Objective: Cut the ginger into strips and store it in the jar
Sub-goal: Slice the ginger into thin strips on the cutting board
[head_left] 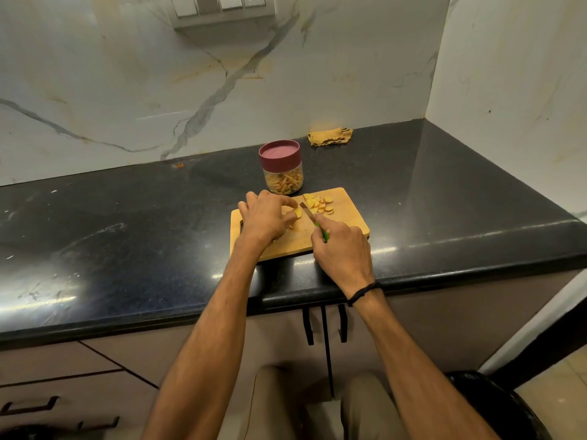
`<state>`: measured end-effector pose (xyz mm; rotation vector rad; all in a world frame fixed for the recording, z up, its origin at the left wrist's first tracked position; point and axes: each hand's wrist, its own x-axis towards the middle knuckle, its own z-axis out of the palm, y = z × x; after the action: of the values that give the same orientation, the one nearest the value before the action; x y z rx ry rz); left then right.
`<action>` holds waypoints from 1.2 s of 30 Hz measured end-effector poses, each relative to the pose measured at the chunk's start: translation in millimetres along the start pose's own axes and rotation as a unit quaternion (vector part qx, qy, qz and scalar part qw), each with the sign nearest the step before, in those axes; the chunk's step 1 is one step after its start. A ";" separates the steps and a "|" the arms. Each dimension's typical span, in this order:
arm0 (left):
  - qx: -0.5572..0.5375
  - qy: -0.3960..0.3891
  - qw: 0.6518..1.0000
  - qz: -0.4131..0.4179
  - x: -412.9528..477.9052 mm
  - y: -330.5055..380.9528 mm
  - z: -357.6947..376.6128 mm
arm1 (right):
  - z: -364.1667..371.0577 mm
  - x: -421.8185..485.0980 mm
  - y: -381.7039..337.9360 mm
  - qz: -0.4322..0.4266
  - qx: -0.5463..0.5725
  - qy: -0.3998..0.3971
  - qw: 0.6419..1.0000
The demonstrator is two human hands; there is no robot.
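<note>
A wooden cutting board (349, 217) lies on the black counter. Several round ginger slices (319, 203) lie at its far side. My left hand (266, 215) is curled over a small stack of ginger slices (298, 213) and pins it to the board. My right hand (341, 249) grips a green-handled knife (309, 214), with the blade angled down beside the pinned slices. Behind the board stands a clear jar (282, 168) with a maroon lid, holding ginger strips.
A crumpled yellow cloth (330, 136) lies by the marble wall at the back right. The counter's front edge (444, 277) runs just below my wrists. Cabinet handles (324, 325) hang under it. A dark bin (495, 404) sits at the lower right.
</note>
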<state>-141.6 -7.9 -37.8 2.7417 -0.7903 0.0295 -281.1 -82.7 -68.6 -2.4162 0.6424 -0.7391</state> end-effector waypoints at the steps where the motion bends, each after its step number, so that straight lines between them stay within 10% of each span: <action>1: 0.003 0.001 1.000 0.000 0.3 -0.7 -0.3 | 0.1 0.0 0.0 0.000 -0.004 0.001 1.000; 36: 0.058 -0.008 0.998 -0.019 1.0 8.5 -8.5 | 1.6 -5.9 -0.6 -0.077 -0.117 -0.023 0.990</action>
<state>-144.7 -12.9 -27.3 2.8685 -0.7625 0.0463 -284.2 -78.3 -71.5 -2.7156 0.5551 -0.7015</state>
